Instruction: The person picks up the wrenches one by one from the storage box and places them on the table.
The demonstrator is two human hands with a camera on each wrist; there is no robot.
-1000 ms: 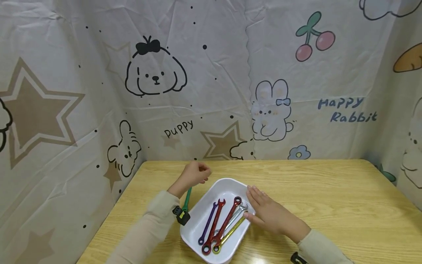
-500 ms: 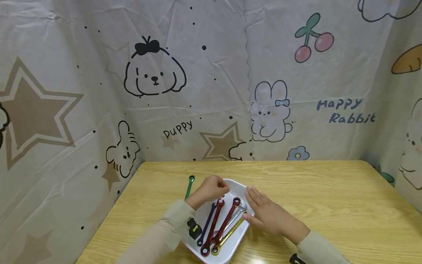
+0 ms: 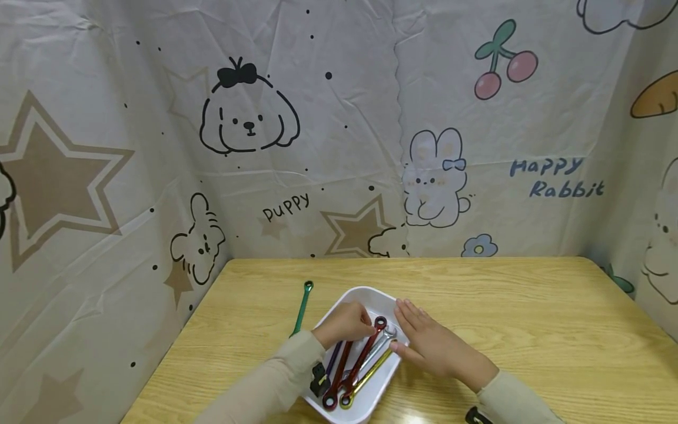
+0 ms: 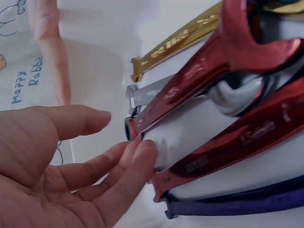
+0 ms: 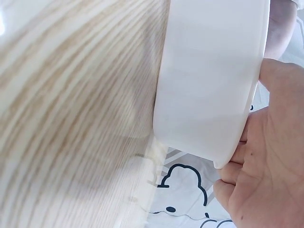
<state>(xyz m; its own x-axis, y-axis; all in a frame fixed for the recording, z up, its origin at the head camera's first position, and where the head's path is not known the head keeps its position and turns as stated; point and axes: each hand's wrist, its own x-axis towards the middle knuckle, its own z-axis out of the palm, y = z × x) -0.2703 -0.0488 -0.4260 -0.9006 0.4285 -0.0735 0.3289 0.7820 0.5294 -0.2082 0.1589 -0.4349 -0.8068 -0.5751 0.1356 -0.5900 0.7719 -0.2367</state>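
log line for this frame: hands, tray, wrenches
left hand: in tray, by a red wrench, contact unclear; right hand: touching tray rim; also inside: second red, purple, silver, yellow wrench; table: green wrench

cloth walls (image 3: 349,44), creased, off-white; puppy print (image 3: 250,109); rabbit print (image 3: 435,176); wood-grain table (image 3: 519,312), yellow; bright glare (image 3: 413,419) on its surface

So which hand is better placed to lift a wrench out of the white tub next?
The left hand, probably: its fingers are inside the white tub, close to a red combination wrench, while the right hand lies against the tub's rim.
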